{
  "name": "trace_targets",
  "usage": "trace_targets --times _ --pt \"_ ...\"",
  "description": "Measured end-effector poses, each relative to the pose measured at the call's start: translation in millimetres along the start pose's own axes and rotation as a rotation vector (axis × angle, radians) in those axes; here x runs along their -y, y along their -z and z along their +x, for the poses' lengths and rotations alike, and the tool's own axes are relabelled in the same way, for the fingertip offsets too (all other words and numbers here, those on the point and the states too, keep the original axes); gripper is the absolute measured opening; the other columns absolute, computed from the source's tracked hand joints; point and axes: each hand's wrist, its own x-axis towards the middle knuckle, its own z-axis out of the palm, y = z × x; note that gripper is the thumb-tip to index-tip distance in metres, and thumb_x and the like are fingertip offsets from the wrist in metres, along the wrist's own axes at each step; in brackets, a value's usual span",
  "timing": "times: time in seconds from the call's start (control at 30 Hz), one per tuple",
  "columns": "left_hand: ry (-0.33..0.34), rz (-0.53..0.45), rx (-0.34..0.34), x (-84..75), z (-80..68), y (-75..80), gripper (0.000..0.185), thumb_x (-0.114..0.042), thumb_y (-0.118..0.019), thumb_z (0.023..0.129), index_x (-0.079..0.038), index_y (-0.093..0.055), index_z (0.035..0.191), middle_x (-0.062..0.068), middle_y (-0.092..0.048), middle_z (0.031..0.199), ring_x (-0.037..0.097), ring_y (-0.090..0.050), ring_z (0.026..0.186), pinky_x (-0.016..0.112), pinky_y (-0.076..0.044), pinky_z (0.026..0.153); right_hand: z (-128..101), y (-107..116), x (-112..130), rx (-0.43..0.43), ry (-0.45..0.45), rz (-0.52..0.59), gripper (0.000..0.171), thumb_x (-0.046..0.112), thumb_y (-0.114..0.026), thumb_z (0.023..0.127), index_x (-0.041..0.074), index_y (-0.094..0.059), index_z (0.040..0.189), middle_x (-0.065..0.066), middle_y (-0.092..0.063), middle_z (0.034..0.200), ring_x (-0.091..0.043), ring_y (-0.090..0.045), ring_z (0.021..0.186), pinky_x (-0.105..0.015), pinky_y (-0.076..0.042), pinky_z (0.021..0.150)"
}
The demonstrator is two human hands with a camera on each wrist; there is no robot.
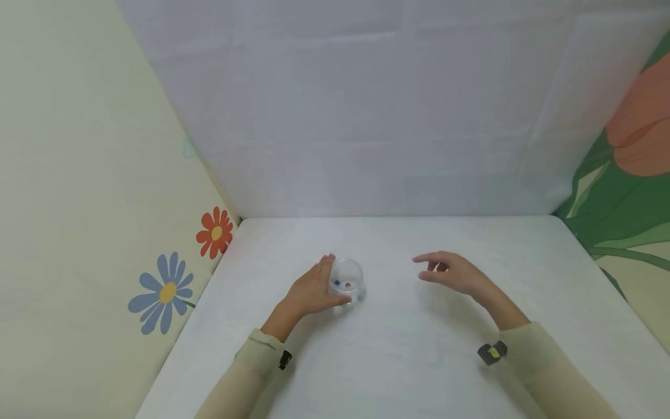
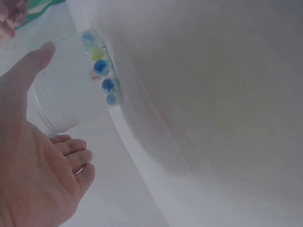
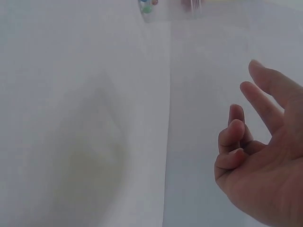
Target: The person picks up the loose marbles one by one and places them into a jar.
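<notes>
A clear glass cup point(image 1: 349, 269) stands on the white table, a little left of the middle in the head view. My left hand point(image 1: 309, 291) holds it from the left side, thumb nearer me and fingers along the far side. Several glass marbles point(image 2: 101, 67), mostly blue with one yellowish, lie at the bottom of the cup in the left wrist view. Off to the right of the cup, my right hand point(image 1: 454, 273) hovers with nothing in it. Its thumb and index finger reach forward while the other fingers point(image 3: 230, 137) bend loosely.
White cloth covers the table point(image 1: 398, 361), and a white sheet point(image 1: 366, 116) hangs behind its far edge. Flower-patterned panels stand on either side, with a blue flower point(image 1: 167, 292) at left and a large orange flower point(image 1: 641, 128) at right.
</notes>
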Motion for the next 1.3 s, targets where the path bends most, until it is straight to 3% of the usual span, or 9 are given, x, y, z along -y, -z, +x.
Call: trace_targets --times 0.47,0.8,1.3 --pt "0.022 -0.002 -0.001 -3.3 5.0 -3.4 0.115 -0.067 -0.072 0.082 -0.005 -0.018 0.162 0.019 -0.026 0.165 0.034 -0.03 0.15 0.052 -0.036 0.115 -13.0 20.7 -28.8 -0.027 -0.044 -0.066 0.05 0.036 -0.069 0.097 0.015 -0.061 0.141 -0.008 -0.062 0.109 -0.02 -0.055 0.091 -0.032 -0.046 0.07" --pt "0.041 0.017 -0.009 -6.7 16.8 -8.0 0.114 -0.068 -0.071 0.082 -0.005 -0.018 0.161 0.019 -0.028 0.164 0.035 -0.033 0.149 0.052 -0.039 0.114 -3.9 38.4 -62.6 -0.027 -0.056 -0.068 0.054 0.04 -0.068 0.097 0.012 -0.059 0.142 -0.009 -0.061 0.108 -0.021 -0.055 0.09 -0.032 -0.046 0.07" --pt "0.04 0.031 -0.016 -7.2 20.0 -11.2 0.114 -0.068 -0.072 0.082 -0.004 -0.019 0.161 0.019 -0.029 0.164 0.035 -0.033 0.149 0.051 -0.039 0.114 -19.8 56.5 -96.9 -0.032 -0.093 -0.047 0.055 0.036 -0.067 0.099 0.009 -0.055 0.145 -0.009 -0.06 0.108 -0.023 -0.056 0.091 -0.033 -0.047 0.073"
